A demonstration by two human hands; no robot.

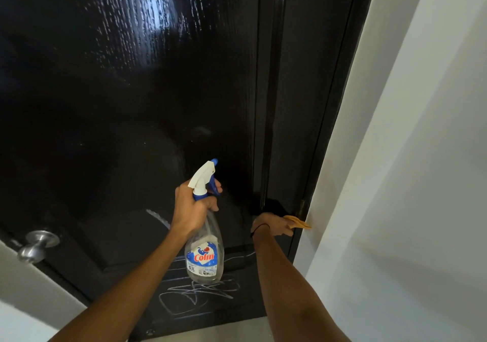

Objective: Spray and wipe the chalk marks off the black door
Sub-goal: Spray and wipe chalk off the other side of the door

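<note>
From the head view, the left hand point(193, 207) is wrapped round the neck of the spray bottle point(204, 252), a finger at the blue trigger, nozzle aimed at the black door point(131, 104). The right hand point(272, 225) pinches an orange cloth point(299, 223) against the door's hinge edge. Chalk marks point(197, 293) remain low on the panel, below the bottle. Spraying seems in hand; next the nozzle should tip down toward them. The clear bottle looks nearly empty.
</note>
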